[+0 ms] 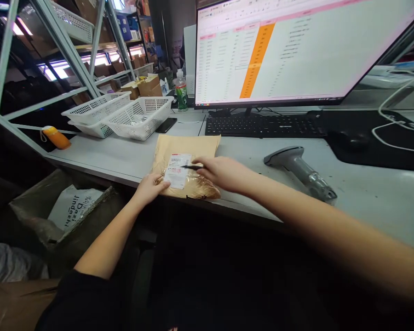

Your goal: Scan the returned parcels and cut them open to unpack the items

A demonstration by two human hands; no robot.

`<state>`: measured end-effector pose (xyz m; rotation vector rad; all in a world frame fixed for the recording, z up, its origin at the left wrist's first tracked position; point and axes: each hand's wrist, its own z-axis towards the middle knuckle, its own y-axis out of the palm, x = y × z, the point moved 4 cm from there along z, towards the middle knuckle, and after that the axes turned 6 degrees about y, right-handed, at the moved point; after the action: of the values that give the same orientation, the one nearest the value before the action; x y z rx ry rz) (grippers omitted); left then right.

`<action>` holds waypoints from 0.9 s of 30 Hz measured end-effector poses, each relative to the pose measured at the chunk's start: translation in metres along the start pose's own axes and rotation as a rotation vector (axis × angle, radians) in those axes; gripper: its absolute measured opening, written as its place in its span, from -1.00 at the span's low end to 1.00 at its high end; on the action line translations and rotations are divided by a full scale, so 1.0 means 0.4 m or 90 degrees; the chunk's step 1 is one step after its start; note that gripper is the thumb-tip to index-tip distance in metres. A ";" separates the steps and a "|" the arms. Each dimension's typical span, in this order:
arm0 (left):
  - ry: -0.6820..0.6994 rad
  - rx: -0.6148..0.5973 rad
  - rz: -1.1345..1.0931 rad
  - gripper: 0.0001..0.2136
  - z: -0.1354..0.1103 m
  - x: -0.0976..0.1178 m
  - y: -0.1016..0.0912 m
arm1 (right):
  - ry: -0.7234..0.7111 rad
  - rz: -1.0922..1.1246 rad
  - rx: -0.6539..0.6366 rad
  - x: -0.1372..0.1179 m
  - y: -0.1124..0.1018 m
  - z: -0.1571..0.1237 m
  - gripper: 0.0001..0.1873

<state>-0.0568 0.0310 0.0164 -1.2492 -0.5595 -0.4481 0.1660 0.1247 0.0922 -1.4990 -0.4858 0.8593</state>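
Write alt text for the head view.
The right hand holds a black pen with its tip over the white shipping label on a kraft mailer, while the left hand holds the mailer's near-left edge on a grey desk. A barcode scanner lies to the right; keyboard and spreadsheet monitor behind.

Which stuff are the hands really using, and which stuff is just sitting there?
In use: brown envelope, its white label, black pen held in the right hand, left hand on the envelope's near edge.

Just lying about: scanner, keyboard, mouse, white baskets, bottle, phone.
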 end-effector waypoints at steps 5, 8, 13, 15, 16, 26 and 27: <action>-0.012 0.033 0.012 -0.78 -0.015 0.005 0.019 | -0.072 -0.143 0.003 -0.100 0.035 0.009 -0.72; -0.017 0.071 0.024 -0.76 -0.024 0.006 0.032 | -0.078 -0.204 0.027 -0.119 0.035 0.029 -0.73; 0.000 0.118 0.022 -0.63 -0.039 0.007 0.042 | -0.113 -0.268 0.043 -0.169 0.035 0.036 -0.73; 0.012 0.136 0.017 -0.59 -0.042 0.005 0.042 | -0.138 -0.280 0.042 -0.194 0.039 0.032 -0.74; 0.018 0.143 0.015 -0.58 -0.042 0.003 0.042 | -0.144 -0.287 0.040 -0.205 0.042 0.031 -0.74; 0.041 0.185 0.012 -0.77 -0.043 -0.017 0.055 | -0.179 -0.325 0.009 -0.284 0.059 0.053 -0.66; 0.040 0.181 0.008 -0.77 -0.042 -0.018 0.056 | -0.185 -0.333 0.003 -0.291 0.058 0.056 -0.67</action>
<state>-0.0463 0.0209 -0.0086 -0.9623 -0.5407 -0.3809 0.0713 0.0496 0.0970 -1.1614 -1.0365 0.6576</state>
